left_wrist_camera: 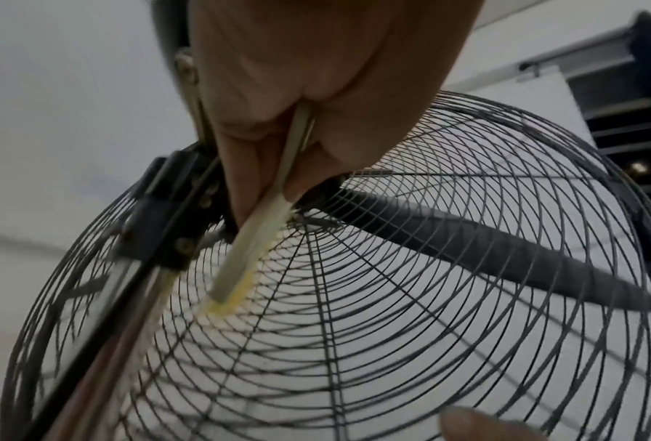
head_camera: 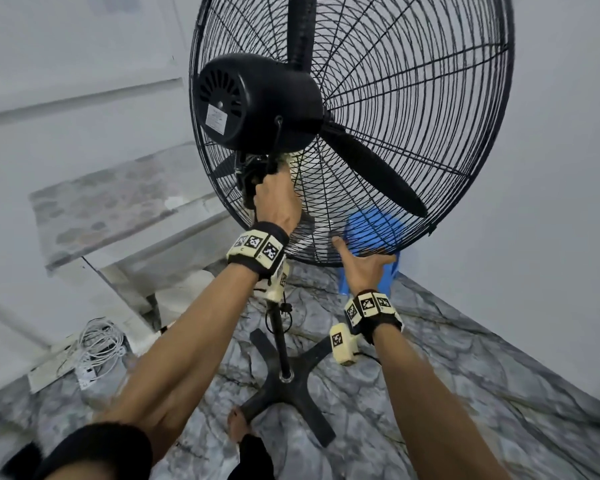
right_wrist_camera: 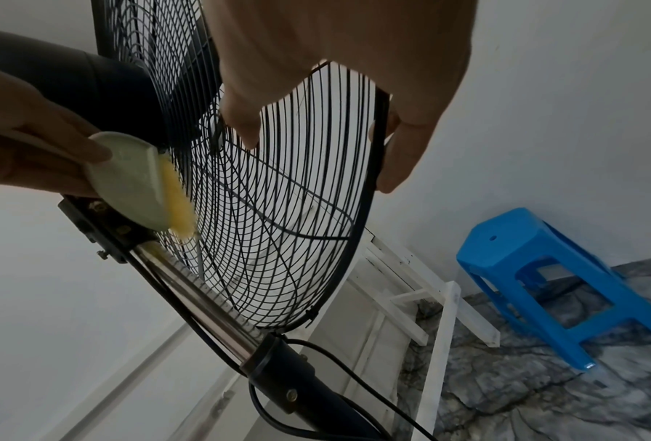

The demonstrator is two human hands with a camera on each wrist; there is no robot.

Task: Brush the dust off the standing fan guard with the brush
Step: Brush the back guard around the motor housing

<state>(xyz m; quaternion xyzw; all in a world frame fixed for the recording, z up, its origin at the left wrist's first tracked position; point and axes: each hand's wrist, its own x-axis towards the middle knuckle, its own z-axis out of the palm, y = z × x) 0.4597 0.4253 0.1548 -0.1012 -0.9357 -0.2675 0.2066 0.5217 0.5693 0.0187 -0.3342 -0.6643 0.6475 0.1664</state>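
The black wire fan guard (head_camera: pixel 413 116) fills the upper head view, with the motor housing (head_camera: pixel 253 102) on its near side. Just below the motor, my left hand (head_camera: pixel 278 195) grips a pale brush (left_wrist_camera: pixel 248 238). Its yellow bristles (right_wrist_camera: pixel 177 197) lie against the rear guard wires (left_wrist_camera: pixel 392 298) close to the hub. My right hand (head_camera: pixel 357 258) holds the guard's lower rim (right_wrist_camera: pixel 376 134): the thumb lies on the wires and the fingers curl round the rim's edge. A black blade (head_camera: pixel 374 171) shows inside the guard.
The fan's pole (head_camera: pixel 279 341) and cross base (head_camera: pixel 291 386) stand on the marbled floor, my foot (head_camera: pixel 238 424) on one leg. A blue plastic stool (right_wrist_camera: pixel 565 283) sits behind the fan by the wall. White cables (head_camera: pixel 97 341) lie at the left, near white furniture (head_camera: pixel 125 216).
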